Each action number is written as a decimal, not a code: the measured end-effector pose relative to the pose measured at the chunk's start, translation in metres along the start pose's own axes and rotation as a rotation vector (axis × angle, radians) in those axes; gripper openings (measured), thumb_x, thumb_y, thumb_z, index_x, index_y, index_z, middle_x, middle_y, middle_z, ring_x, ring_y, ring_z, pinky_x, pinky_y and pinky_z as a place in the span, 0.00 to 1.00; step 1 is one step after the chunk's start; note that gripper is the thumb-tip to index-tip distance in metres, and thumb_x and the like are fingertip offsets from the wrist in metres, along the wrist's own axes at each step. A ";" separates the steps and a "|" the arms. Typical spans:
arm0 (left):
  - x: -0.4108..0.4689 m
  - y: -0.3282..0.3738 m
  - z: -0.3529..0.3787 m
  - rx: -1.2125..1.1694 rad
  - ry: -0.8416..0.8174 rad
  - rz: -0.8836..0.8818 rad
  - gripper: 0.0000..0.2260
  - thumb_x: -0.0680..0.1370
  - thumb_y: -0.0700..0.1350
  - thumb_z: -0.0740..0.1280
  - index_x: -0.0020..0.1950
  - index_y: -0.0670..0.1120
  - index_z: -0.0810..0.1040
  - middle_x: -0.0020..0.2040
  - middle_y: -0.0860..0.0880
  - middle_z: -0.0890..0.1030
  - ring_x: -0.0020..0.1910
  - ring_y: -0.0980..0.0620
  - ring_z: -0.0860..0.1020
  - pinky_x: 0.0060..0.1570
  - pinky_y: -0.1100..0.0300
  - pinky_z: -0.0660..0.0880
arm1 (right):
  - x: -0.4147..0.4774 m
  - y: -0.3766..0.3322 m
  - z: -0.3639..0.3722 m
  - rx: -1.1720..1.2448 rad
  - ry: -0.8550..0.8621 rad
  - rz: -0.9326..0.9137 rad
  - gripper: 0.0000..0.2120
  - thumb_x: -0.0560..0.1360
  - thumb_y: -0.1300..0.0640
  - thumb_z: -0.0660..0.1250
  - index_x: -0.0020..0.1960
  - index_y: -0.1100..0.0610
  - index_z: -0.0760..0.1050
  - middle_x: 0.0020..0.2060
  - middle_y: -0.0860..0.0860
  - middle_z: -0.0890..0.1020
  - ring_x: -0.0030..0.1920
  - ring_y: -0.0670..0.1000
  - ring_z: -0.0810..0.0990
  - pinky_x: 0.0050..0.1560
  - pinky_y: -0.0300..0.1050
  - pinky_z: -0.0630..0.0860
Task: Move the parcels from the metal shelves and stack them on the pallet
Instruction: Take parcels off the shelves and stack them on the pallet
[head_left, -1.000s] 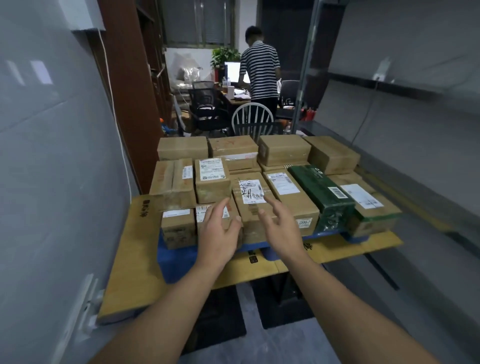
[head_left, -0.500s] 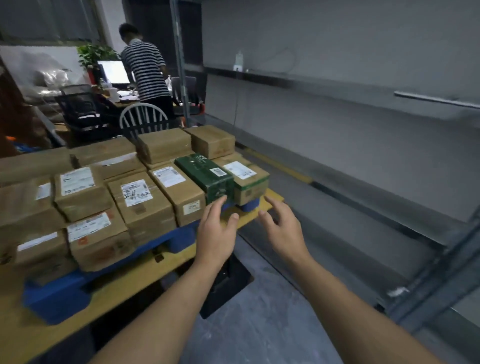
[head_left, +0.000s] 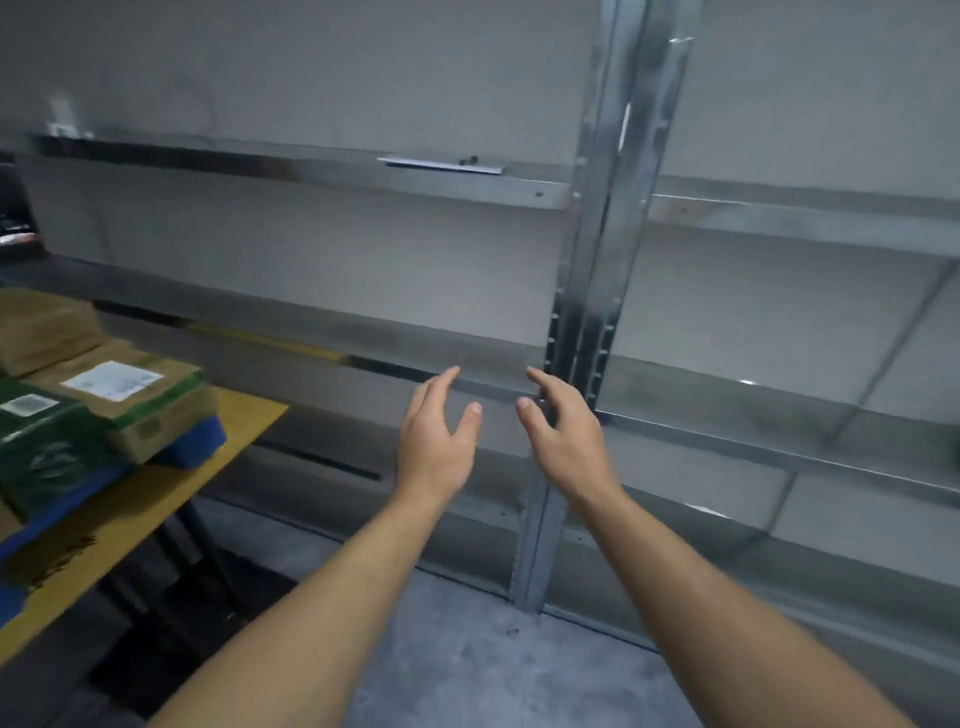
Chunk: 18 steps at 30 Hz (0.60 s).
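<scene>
Grey metal shelves fill the view ahead, and no parcel shows on the boards in sight. My left hand and my right hand are raised side by side in front of the middle shelf edge, fingers relaxed, holding nothing. At the far left lies the corner of the stack: a brown parcel with a white label, a dark green parcel and another brown parcel behind them. They sit on a blue pallet on a yellow board.
A steel upright post of the shelving stands just behind my right hand. A thin flat sheet lies on the upper shelf. Grey concrete floor lies below my arms.
The view has swung right, from the stacked pallet to the metal shelves. Both hands stayed raised and holding nothing. The person in the striped shirt and the desk have left the view.
</scene>
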<state>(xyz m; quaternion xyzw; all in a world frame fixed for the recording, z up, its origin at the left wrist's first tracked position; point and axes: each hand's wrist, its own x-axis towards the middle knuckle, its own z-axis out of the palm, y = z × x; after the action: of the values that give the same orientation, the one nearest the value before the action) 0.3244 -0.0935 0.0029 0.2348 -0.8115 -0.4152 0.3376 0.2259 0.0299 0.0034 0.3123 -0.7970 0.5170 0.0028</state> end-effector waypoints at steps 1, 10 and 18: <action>0.002 0.009 0.019 -0.020 -0.029 0.013 0.22 0.81 0.45 0.67 0.75 0.48 0.71 0.73 0.49 0.72 0.72 0.52 0.70 0.66 0.67 0.61 | 0.002 0.011 -0.018 -0.022 0.034 0.020 0.20 0.81 0.53 0.66 0.73 0.52 0.73 0.70 0.49 0.75 0.70 0.49 0.72 0.73 0.49 0.67; -0.006 0.079 0.172 -0.139 -0.319 0.132 0.21 0.81 0.45 0.67 0.75 0.49 0.72 0.71 0.50 0.73 0.71 0.53 0.70 0.67 0.65 0.62 | -0.026 0.093 -0.163 -0.118 0.319 0.221 0.20 0.81 0.54 0.66 0.72 0.53 0.72 0.69 0.48 0.75 0.70 0.49 0.72 0.72 0.49 0.67; -0.026 0.134 0.293 -0.241 -0.585 0.221 0.21 0.81 0.44 0.68 0.74 0.48 0.72 0.71 0.50 0.73 0.70 0.53 0.71 0.67 0.66 0.62 | -0.060 0.145 -0.258 -0.196 0.547 0.404 0.20 0.82 0.53 0.65 0.73 0.52 0.71 0.66 0.43 0.72 0.71 0.48 0.71 0.72 0.47 0.67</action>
<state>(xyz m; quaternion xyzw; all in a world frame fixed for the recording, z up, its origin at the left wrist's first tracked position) 0.1106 0.1475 -0.0192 -0.0254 -0.8395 -0.5191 0.1585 0.1191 0.3114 -0.0159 -0.0033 -0.8582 0.4927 0.1439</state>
